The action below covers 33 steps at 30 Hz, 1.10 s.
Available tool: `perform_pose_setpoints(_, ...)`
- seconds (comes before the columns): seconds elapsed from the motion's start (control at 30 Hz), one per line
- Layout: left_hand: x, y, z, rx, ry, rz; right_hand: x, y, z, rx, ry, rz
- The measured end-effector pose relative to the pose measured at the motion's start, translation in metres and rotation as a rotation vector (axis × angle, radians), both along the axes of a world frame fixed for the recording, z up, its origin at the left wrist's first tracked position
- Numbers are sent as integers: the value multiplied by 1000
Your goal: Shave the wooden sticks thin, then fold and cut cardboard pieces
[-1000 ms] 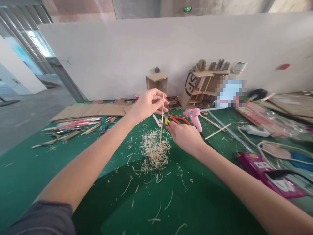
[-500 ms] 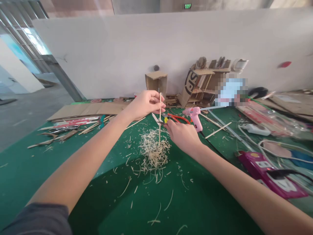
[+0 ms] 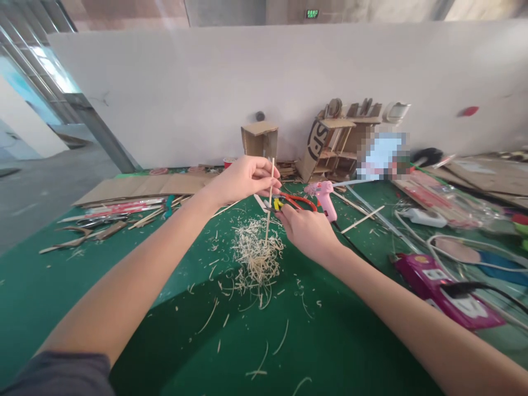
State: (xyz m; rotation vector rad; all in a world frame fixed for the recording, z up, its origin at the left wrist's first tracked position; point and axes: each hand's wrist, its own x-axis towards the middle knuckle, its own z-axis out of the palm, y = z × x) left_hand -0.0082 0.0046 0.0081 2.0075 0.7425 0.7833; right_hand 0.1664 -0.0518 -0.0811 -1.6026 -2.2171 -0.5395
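My left hand [image 3: 256,179] pinches a thin wooden stick [image 3: 268,220] near its upper end. The stick stands nearly upright, its lower end at a pile of curled wood shavings [image 3: 258,250] on the green tabletop [image 3: 181,330]. Closed around a small knife is my right hand [image 3: 307,228]; the knife's dark blade [image 3: 270,209] meets the stick below my left fingers, and most of its handle is hidden. A yellow piece [image 3: 278,204] shows just above the right fingers. Behind that hand lies a tool with orange handles [image 3: 303,201].
A pink glue gun [image 3: 325,198] stands behind my right hand. Cardboard structures [image 3: 328,146] line the white partition [image 3: 173,93]. At right are a magenta power strip [image 3: 445,294] and cables; at left, a cardboard sheet [image 3: 136,188] and loose sticks [image 3: 150,217].
The stick has gone from upright to slightly tilted, its lower end more to the left. The knife still touches it. The whole view has shifted slightly.
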Motion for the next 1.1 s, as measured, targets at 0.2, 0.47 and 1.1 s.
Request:
perform_pose_setpoints(0.2, 0, 0, 0, 8, 2, 8, -4, -2, 0, -1, -63, -55)
perform_pose_setpoints(0.47, 2, 3, -6, -4, -31, 19, -4, -7, -1, -157, -27, -27)
perform_pose_setpoints(1.1, 2, 4, -6, 0, -22, 48, -7, -8, -5, -162, -88, -60)
